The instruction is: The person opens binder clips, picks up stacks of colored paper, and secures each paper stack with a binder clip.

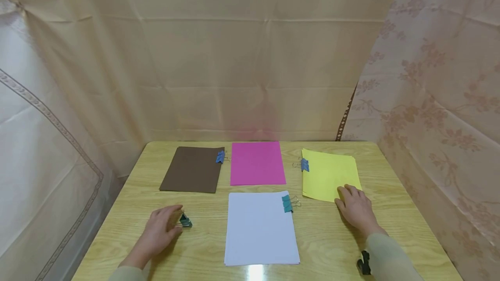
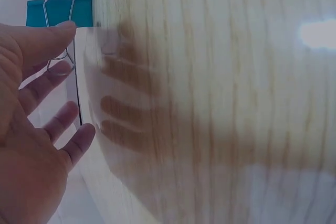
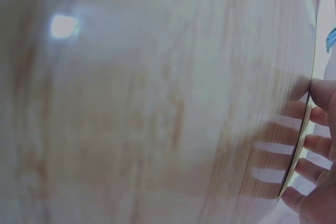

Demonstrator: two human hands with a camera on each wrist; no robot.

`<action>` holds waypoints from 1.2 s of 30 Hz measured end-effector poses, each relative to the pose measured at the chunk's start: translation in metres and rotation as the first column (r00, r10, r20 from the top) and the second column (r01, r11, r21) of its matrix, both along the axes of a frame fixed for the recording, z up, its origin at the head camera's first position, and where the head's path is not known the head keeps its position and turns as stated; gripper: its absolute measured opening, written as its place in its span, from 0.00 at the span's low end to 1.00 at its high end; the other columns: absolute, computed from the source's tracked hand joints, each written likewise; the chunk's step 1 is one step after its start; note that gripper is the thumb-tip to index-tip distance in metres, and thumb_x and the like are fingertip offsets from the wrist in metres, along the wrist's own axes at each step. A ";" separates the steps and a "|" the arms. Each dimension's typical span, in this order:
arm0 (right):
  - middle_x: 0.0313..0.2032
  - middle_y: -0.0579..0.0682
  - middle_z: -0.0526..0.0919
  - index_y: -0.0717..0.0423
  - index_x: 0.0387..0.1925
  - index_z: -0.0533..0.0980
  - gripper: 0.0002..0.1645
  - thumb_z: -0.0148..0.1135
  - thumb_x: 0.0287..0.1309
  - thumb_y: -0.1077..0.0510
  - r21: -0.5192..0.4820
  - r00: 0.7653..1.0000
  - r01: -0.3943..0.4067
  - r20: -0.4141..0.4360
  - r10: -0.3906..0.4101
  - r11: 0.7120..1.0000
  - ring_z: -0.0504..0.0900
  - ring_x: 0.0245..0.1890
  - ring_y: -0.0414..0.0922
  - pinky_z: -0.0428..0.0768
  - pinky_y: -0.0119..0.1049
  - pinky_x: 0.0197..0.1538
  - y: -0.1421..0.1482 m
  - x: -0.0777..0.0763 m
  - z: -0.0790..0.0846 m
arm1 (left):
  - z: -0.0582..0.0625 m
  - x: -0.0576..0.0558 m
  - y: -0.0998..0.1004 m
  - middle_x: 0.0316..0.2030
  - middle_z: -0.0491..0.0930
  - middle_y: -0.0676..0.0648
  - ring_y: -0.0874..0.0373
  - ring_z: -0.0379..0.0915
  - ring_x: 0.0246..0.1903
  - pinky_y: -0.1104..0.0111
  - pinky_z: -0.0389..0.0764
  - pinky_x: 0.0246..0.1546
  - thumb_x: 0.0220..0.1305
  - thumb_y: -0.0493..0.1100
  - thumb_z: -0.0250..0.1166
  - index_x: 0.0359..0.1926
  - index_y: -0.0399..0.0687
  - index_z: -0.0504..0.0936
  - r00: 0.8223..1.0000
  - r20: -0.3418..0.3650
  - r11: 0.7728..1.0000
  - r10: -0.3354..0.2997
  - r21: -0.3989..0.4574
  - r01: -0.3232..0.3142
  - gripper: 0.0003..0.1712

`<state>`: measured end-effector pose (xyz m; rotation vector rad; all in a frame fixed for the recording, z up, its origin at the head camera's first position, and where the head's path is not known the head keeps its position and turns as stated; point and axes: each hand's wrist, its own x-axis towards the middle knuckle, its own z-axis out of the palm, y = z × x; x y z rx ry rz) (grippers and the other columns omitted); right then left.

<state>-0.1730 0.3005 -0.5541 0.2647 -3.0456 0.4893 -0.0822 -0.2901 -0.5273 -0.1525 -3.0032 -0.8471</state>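
My left hand (image 1: 157, 230) is at the left front of the table, pinching the wire handles of a teal binder clip (image 2: 59, 12) between thumb and finger. The other fingers are spread. In the head view this clip (image 1: 185, 220) looks dark green and has no paper in it. My right hand (image 1: 357, 207) rests on the near right corner of a yellow paper stack (image 1: 332, 172). In the right wrist view its fingertips (image 3: 306, 167) touch along the stack's edge. A blue binder clip (image 1: 304, 165) grips that stack's left side.
White paper (image 1: 259, 233) with a teal binder clip (image 1: 287, 204) lies front centre. Behind it is pink paper (image 1: 258, 164) with no clip visible. Brown paper (image 1: 193, 170) with a blue clip (image 1: 220, 157) lies left. A black object (image 1: 364, 263) is beside my right sleeve. Curtains surround the table.
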 end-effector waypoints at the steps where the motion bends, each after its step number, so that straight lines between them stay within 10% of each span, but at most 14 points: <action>1: 0.64 0.74 0.68 0.66 0.64 0.70 0.27 0.59 0.72 0.54 0.000 1.000 0.000 -0.001 0.000 1.000 0.66 0.61 0.75 0.66 0.75 0.54 0.000 0.000 0.000 | 0.000 0.000 -0.001 0.63 0.77 0.38 0.30 0.64 0.64 0.34 0.66 0.61 0.59 0.36 0.75 0.66 0.43 0.75 1.000 0.012 1.000 0.004 0.000 -0.004 0.34; 36: 0.64 0.73 0.68 0.66 0.64 0.71 0.26 0.58 0.72 0.54 -0.009 1.000 -0.001 -0.012 0.001 1.000 0.67 0.60 0.75 0.66 0.75 0.54 0.000 0.000 -0.002 | -0.003 0.004 -0.007 0.56 0.80 0.43 0.37 0.72 0.60 0.38 0.68 0.59 0.52 0.48 0.80 0.58 0.44 0.78 0.999 0.030 0.999 0.014 -0.040 -0.012 0.34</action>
